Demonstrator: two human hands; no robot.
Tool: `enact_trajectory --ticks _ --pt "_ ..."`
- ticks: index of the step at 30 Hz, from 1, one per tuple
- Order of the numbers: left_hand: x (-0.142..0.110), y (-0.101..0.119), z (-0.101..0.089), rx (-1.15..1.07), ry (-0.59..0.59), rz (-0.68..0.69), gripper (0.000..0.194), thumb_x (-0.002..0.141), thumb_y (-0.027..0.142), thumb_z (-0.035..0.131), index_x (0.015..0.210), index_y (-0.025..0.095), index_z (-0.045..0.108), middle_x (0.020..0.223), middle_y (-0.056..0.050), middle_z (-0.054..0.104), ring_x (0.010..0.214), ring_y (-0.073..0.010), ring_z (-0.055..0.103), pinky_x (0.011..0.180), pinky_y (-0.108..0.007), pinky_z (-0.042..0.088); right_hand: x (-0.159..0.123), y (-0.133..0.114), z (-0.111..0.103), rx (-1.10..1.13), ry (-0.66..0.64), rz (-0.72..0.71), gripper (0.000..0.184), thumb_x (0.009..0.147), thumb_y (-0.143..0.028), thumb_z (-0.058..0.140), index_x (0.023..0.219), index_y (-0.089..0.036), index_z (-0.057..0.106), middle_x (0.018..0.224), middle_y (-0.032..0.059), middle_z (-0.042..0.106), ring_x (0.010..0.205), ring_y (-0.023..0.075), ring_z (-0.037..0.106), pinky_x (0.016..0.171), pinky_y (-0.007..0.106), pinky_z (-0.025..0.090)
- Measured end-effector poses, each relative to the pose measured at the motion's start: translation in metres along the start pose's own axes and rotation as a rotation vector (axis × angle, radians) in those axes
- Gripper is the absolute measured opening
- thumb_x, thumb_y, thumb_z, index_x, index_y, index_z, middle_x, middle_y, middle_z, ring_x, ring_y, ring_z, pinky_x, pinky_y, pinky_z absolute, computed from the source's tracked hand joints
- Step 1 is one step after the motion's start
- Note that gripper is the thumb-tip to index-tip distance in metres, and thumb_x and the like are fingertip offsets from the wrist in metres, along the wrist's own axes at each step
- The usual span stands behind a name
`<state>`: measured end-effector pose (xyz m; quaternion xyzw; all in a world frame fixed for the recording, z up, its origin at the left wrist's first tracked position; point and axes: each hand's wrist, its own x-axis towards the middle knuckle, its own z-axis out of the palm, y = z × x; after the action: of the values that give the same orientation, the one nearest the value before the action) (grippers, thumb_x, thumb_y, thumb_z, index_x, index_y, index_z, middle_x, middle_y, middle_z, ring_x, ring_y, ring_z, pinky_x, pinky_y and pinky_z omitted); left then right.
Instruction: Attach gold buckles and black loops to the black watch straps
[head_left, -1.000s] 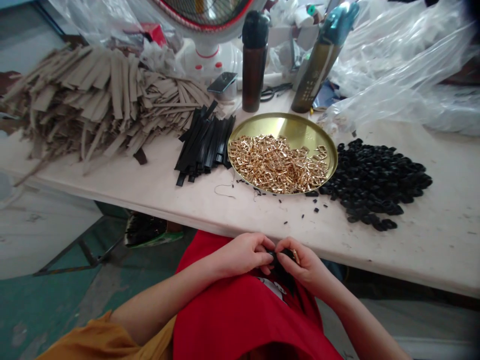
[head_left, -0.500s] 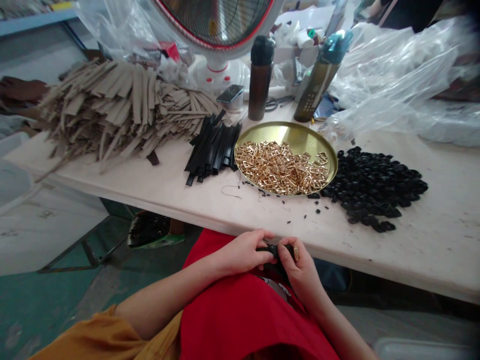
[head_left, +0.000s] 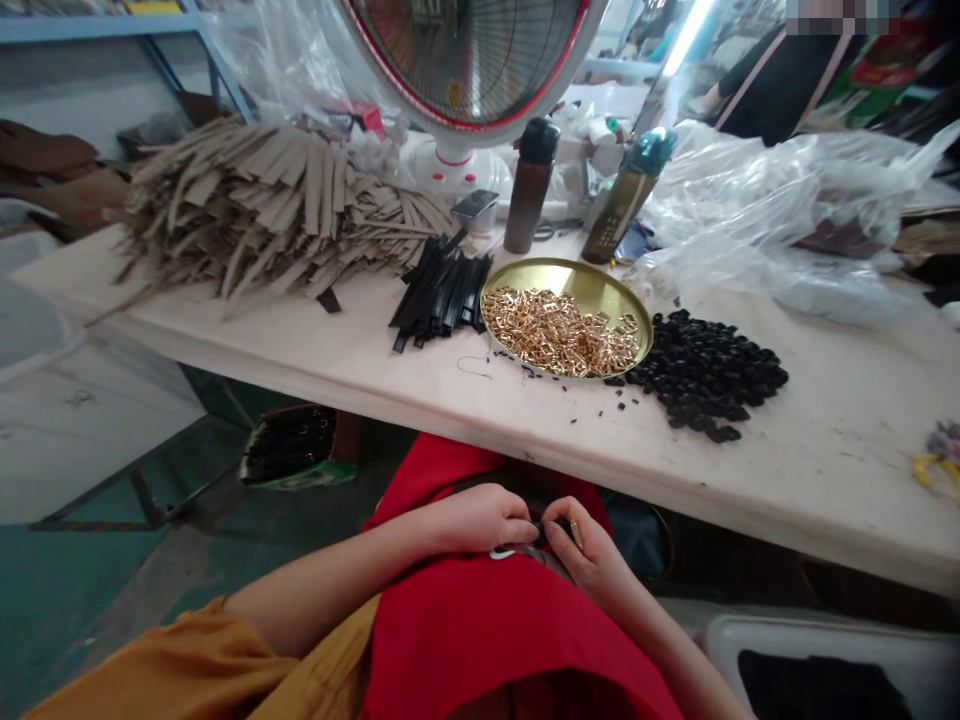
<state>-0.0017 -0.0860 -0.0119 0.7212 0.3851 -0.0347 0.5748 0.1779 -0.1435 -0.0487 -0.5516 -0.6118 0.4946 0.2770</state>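
Observation:
Low in front of my red apron (head_left: 517, 620), my left hand (head_left: 487, 518) is closed with its fingers wrapped round a small black strip (head_left: 538, 533). My right hand (head_left: 589, 548) pinches at the other side of this strip, thumb and forefinger together. Most of the strip is hidden by the fingers. A small gold piece (head_left: 576, 534) shows at the right hand's fingers; whether it is a ring or a buckle I cannot tell. On the table ahead are a round gold tray (head_left: 592, 275) of gold buckles (head_left: 555, 330), a bundle of black strips (head_left: 442, 295) and a pile of black loops (head_left: 712, 370).
A heap of beige strips (head_left: 247, 210) covers the table's left. Behind stand a fan (head_left: 465, 130), a dark bottle (head_left: 529, 190), a teal-capped bottle (head_left: 622, 205) and plastic bags (head_left: 750, 220). Below are an open box (head_left: 292, 445) and a white bin (head_left: 825, 640).
The view has tilted up and shifted. My hands have moved slightly down, away from the table edge, and less of the black strip shows between them.

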Motion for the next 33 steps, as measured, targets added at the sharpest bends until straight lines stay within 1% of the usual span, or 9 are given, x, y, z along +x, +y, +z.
enact_trajectory --ticks 4,10,14,16,19,23,28,30,33 --pt "-0.006 -0.004 0.014 0.09 0.039 0.086 0.025 0.079 0.03 0.042 0.069 0.014 0.058 0.058 0.001 0.056 0.05 -0.0088 0.044 0.045 -0.019 0.027 -0.012 0.003 0.008 -0.007 -0.014 -0.01 0.015 0.084 -0.034 0.04 0.079 -0.021 0.046 0.065 -0.0022 0.046 0.058 0.013 0.045 0.054 0.024 0.038" --pt "-0.01 -0.009 0.018 0.16 0.02 0.135 0.02 0.076 0.027 0.044 0.077 0.014 0.059 0.071 -0.002 0.061 0.058 -0.0114 0.048 0.049 -0.019 0.03 -0.02 0.007 0.031 -0.049 0.313 0.018 0.021 0.081 -0.039 0.041 0.077 -0.02 0.046 0.063 -0.0013 0.046 0.055 0.014 0.044 0.053 0.026 0.038" --pt "-0.009 -0.018 0.029 0.091 0.045 0.095 0.025 0.076 0.032 0.044 0.078 0.013 0.06 0.068 -0.001 0.058 0.056 -0.0112 0.046 0.048 -0.019 0.03 -0.024 0.011 0.042 -0.033 0.38 0.046 0.023 0.081 -0.041 0.041 0.076 -0.02 0.047 0.064 -0.0004 0.048 0.058 0.0153 0.047 0.057 0.028 0.04" --pt "-0.008 -0.023 0.037 0.053 0.049 0.081 0.027 0.076 0.034 0.044 0.079 0.014 0.06 0.066 0.001 0.057 0.056 -0.0107 0.045 0.049 -0.019 0.03 -0.027 0.015 0.043 -0.018 0.363 0.045 0.022 0.08 -0.041 0.042 0.076 -0.02 0.047 0.065 -0.0002 0.048 0.06 0.0153 0.048 0.058 0.028 0.041" --pt "-0.008 -0.029 0.043 0.009 0.009 0.056 0.025 0.075 0.034 0.045 0.076 0.014 0.06 0.063 0.002 0.053 0.055 -0.0097 0.043 0.051 -0.018 0.032 -0.03 0.019 0.041 0.012 0.265 0.026 0.023 0.08 -0.041 0.041 0.073 -0.02 0.047 0.063 -0.001 0.047 0.058 0.0144 0.047 0.056 0.027 0.04" --pt "-0.013 -0.029 0.041 -0.106 -0.114 0.093 0.023 0.079 0.029 0.038 0.073 0.015 0.055 0.061 0.004 0.047 0.056 -0.0085 0.041 0.053 -0.017 0.032 -0.032 0.018 0.033 0.073 0.116 0.022 0.023 0.081 -0.041 0.041 0.072 -0.02 0.046 0.06 -0.003 0.043 0.053 0.0122 0.043 0.051 0.025 0.038" --pt "-0.013 -0.023 0.036 -0.11 -0.171 0.102 0.025 0.082 0.031 0.038 0.069 0.015 0.051 0.061 0.004 0.043 0.058 -0.008 0.039 0.055 -0.016 0.032 -0.035 0.018 0.027 0.191 0.002 0.047 0.024 0.081 -0.042 0.043 0.073 -0.021 0.046 0.059 -0.0044 0.039 0.051 0.0101 0.037 0.047 0.022 0.034" --pt "-0.009 -0.022 0.035 -0.129 -0.171 0.077 0.026 0.082 0.032 0.038 0.07 0.015 0.052 0.062 0.004 0.045 0.059 -0.0082 0.04 0.056 -0.016 0.033 -0.034 0.02 0.029 0.295 0.002 0.087 0.026 0.081 -0.045 0.043 0.073 -0.021 0.045 0.057 -0.0053 0.036 0.048 0.0096 0.035 0.044 0.022 0.032" --pt "-0.004 -0.021 0.031 -0.172 -0.145 0.006 0.03 0.083 0.034 0.035 0.072 0.015 0.055 0.063 0.003 0.049 0.059 -0.0085 0.042 0.057 -0.016 0.034 -0.03 0.024 0.036 0.428 0.107 0.177 0.029 0.081 -0.05 0.04 0.08 -0.021 0.044 0.053 -0.0071 0.031 0.043 0.0093 0.032 0.04 0.021 0.028"
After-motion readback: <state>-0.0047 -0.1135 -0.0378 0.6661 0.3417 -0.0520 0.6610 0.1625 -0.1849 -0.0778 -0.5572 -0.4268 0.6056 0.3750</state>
